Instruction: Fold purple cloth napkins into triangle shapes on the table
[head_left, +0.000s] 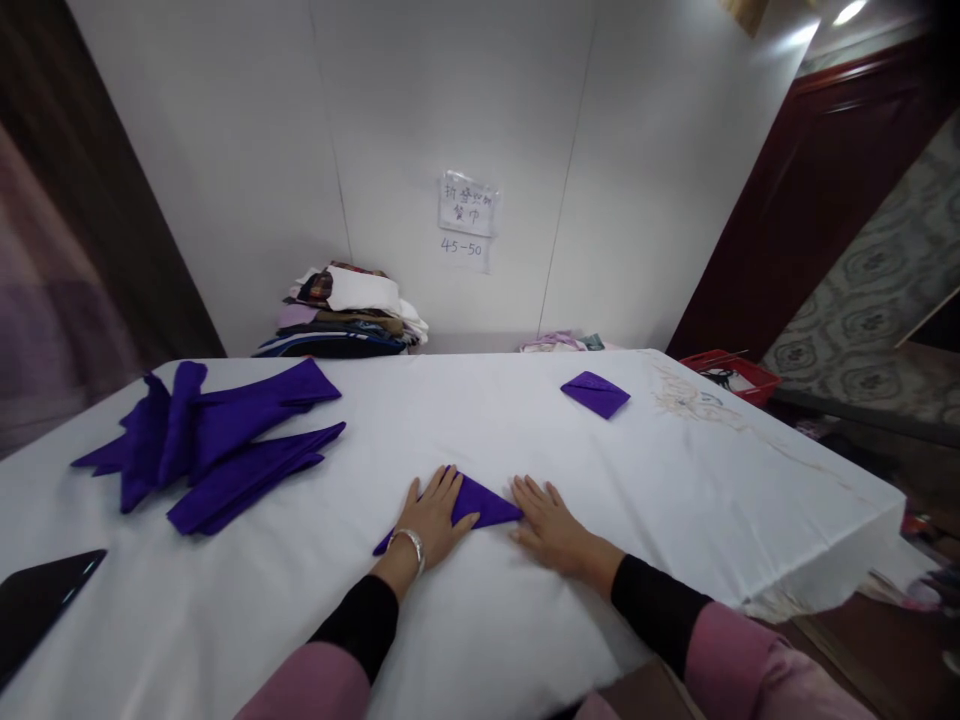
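Observation:
A purple cloth napkin (pixel 484 502), folded into a flat triangle, lies on the white tablecloth (pixel 480 620) in front of me. My left hand (pixel 433 515) rests flat on its left part with the fingers spread, covering some of it. At the triangle's right corner, my right hand (pixel 551 525) lies palm down, fingers stretched out, its fingertips at the tip of the cloth. A silver bracelet (pixel 409 540) circles the left wrist. Farther back to the right is another purple napkin (pixel 597 393), folded into a small packet.
Several loose purple napkins (pixel 225 430) are heaped at the left. A dark flat device (pixel 45 600) lies at the left edge. Behind the table stand a clothes pile (pixel 352 310) and a red basket (pixel 739 375). Paper signs (pixel 466 205) hang on the wall.

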